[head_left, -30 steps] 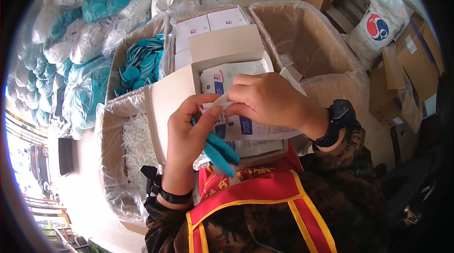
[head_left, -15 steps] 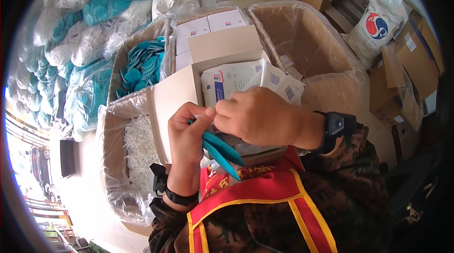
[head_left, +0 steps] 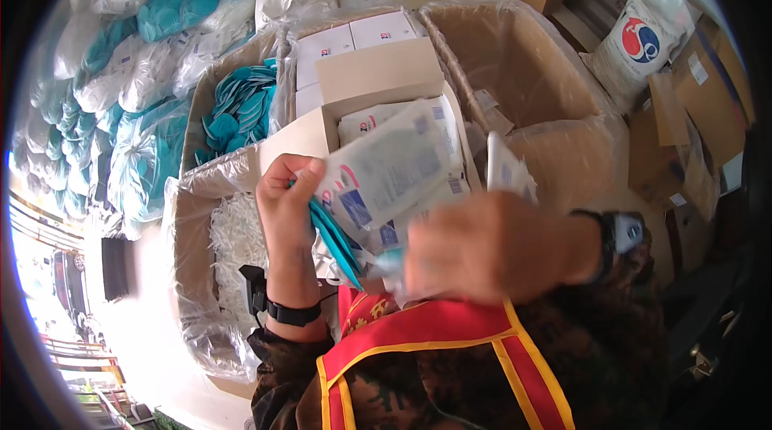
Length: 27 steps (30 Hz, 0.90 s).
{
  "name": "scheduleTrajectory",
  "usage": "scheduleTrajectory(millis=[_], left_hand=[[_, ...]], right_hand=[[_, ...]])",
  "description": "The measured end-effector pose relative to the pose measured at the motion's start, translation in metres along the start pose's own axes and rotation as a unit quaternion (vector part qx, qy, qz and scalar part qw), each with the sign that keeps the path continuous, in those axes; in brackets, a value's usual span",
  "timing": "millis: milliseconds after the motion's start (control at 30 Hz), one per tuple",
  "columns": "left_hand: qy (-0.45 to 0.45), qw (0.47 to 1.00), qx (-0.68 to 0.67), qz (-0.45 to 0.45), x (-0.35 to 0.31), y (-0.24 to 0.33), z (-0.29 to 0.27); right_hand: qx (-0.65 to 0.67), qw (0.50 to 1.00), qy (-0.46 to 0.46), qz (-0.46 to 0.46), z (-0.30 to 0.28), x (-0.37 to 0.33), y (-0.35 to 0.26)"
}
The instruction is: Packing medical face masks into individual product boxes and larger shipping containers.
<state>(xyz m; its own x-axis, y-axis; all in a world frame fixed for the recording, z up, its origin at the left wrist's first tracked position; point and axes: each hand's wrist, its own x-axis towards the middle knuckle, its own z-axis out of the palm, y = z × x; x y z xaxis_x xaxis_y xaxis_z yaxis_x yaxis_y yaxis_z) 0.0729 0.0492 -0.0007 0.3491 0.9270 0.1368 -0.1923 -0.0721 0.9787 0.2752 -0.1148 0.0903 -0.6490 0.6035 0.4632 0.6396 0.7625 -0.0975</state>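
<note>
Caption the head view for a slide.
Left hand holds printed pouch and teal pieces at an open box, right hand blurred.

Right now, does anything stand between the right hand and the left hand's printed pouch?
Nothing visible does: the right hand is lower right of the printed pouch. A blurred teal patch shows at the hand's left; teal pads hang farther left.

A red apron [head_left: 450,320] trimmed in bright yellow covers the chest, with gold markings [head_left: 362,317] on its front. Two red straps [head_left: 531,382], yellow down both edges, rise from it over a shirt [head_left: 438,394] in dark brown, green and black camouflage. Left of the apron, the left sleeve [head_left: 288,366] matches; above that sits a black wristband [head_left: 293,315] with a boxy black device [head_left: 256,290]. Right of the apron, another black band [head_left: 593,246] carries a blocky, grey-faced unit [head_left: 629,233]. Beyond the apron, the left hand [head_left: 285,198] and right hand [head_left: 490,251] are bare.
</note>
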Motion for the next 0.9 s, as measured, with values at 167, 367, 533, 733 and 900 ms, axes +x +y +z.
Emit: scheduleTrajectory(millis=[167, 367, 533, 733, 900], left_hand=[[-0.128, 0.962, 0.197, 0.142, -0.027, 0.041, 0.024], [-0.092, 0.958, 0.238, 0.131, -0.041, 0.044, 0.038], [-0.069, 0.990, 0.107, 0.067, -0.040, 0.028, 0.038], [0.048, 0.995, -0.080, -0.019, -0.005, 0.003, 0.020], [0.085, 0.993, -0.075, -0.013, 0.032, -0.035, -0.020]], right_hand=[[0.027, 0.985, 0.096, 0.144, 0.018, 0.010, 0.049], [0.024, 0.993, 0.036, 0.107, 0.028, 0.014, 0.057], [-0.026, 0.994, 0.041, 0.102, 0.030, 0.015, 0.043], [-0.069, 0.997, 0.017, 0.001, 0.025, 0.011, -0.007], [-0.027, 0.997, 0.069, 0.000, -0.001, -0.001, -0.027]])
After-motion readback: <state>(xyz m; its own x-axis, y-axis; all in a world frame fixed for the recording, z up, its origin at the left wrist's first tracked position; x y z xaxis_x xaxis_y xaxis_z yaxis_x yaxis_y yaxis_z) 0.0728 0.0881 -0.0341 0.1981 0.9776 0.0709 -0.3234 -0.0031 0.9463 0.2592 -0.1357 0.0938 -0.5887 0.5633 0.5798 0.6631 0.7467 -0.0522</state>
